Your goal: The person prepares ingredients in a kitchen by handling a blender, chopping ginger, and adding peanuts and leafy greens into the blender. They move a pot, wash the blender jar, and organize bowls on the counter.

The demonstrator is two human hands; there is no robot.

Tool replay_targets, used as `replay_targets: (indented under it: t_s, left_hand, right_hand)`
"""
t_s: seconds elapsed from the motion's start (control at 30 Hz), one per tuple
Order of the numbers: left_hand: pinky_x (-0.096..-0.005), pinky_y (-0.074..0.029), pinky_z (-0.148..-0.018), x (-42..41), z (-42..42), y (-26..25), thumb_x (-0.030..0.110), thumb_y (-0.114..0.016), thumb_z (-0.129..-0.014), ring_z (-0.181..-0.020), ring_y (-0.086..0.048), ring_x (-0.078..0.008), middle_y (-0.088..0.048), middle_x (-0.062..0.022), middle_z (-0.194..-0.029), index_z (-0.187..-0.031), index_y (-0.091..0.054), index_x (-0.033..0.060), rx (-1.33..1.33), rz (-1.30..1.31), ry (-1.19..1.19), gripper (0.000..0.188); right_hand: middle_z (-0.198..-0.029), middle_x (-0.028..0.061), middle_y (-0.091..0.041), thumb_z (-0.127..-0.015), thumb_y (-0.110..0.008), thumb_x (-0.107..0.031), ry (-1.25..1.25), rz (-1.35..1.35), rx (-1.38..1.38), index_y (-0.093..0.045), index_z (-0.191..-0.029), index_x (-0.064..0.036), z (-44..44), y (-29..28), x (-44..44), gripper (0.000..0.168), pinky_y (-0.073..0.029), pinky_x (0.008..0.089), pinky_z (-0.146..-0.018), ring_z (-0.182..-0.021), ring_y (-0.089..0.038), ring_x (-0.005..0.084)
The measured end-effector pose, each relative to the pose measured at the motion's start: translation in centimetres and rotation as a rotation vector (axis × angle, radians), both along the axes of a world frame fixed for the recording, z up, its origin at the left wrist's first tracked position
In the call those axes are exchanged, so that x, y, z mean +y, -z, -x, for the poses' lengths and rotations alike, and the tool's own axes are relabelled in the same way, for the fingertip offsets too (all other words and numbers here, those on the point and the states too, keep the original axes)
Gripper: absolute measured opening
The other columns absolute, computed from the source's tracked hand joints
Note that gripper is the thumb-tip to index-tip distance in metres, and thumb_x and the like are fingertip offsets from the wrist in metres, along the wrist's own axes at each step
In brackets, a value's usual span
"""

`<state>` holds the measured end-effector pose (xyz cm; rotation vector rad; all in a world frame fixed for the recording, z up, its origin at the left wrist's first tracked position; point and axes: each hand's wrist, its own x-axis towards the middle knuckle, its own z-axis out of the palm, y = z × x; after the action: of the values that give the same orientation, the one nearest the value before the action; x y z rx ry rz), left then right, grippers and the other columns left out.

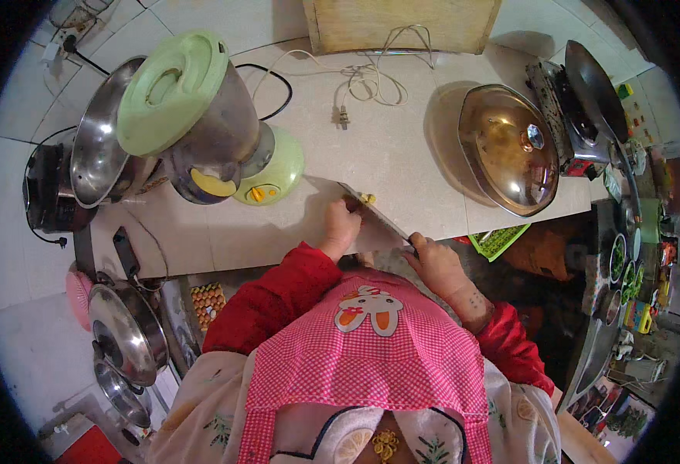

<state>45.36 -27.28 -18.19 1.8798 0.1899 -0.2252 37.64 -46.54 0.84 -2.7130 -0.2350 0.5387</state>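
Note:
My right hand (441, 267) grips the dark handle of a cleaver (377, 217) at the front edge of the white tiled counter (386, 151). The broad blade slants up and to the left from that hand. Just left of the blade is my left hand (342, 226), its fingers curled downward against the counter. Whatever may lie under those fingers is hidden. Beyond the blade are a few small pale-yellow chopped pieces (369, 198), possibly ginger or garlic.
A food processor with a green lid (171, 93) and a steel bowl (105, 139) stand left. A power cord (374, 81) lies at the back. On the right are an oval glass lid (508, 151) and a wok (598, 93) on a stove. An egg tray (207, 304) sits below the counter.

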Motion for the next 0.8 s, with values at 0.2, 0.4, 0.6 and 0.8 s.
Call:
replay_targets:
  t_s: [0.2,0.4,0.6,0.8]
  left_hand:
    - [-0.0346,-0.048,-0.049,-0.3,0.4,-4.6,-0.001,-0.054,-0.074,-0.056,-0.062,-0.0218,-0.063,-0.0147,-0.068,-0.085,-0.06,-0.0041,0.027,0.041,-0.061,0.013]
    - [-0.0319,-0.046,-0.047,-0.4,0.5,-4.8,-0.001,-0.051,-0.079,-0.051,-0.059,-0.0167,-0.062,-0.0129,-0.067,-0.084,-0.06,-0.003,-0.111,0.076,-0.093,0.011]
    - [-0.0318,-0.044,-0.045,-0.6,1.0,-6.1,0.001,-0.051,-0.08,-0.049,-0.057,-0.0164,-0.061,-0.01,-0.065,-0.085,-0.061,-0.0009,0.074,0.169,-0.097,0.011]
    - [-0.0312,-0.044,-0.045,-0.5,1.0,-4.2,0.001,-0.052,-0.079,-0.048,-0.055,-0.0168,-0.059,-0.0105,-0.063,-0.086,-0.06,-0.0013,-0.196,-0.127,-0.044,0.011]
  right_hand:
    - [-0.078,0.021,-0.061,-0.085,-0.057,-0.03,0.057,-0.135,-0.045,-0.047,-0.097,-0.003,-0.9,2.1,0.9,0.031,-0.047,0.0459,-0.062,-0.074,-0.06,0.0388]
    - [-0.081,0.0194,-0.061,-0.085,-0.056,-0.029,0.065,-0.184,-0.132,-0.049,-0.095,-0.005,-0.3,0.7,0.4,0.027,-0.049,0.0445,-0.061,-0.072,-0.061,0.0381]
    - [-0.081,0.0171,-0.061,-0.084,-0.058,-0.03,-0.015,-0.058,-0.077,-0.049,-0.094,-0.005,0.9,-0.9,-0.5,0.028,-0.05,0.0435,-0.062,-0.073,-0.062,0.036]
    - [-0.08,0.0187,-0.061,-0.085,-0.057,-0.028,-0.025,-0.071,-0.01,-0.049,-0.093,-0.004,0.7,-1.1,-0.8,0.027,-0.049,0.0446,-0.064,-0.077,-0.061,0.037]
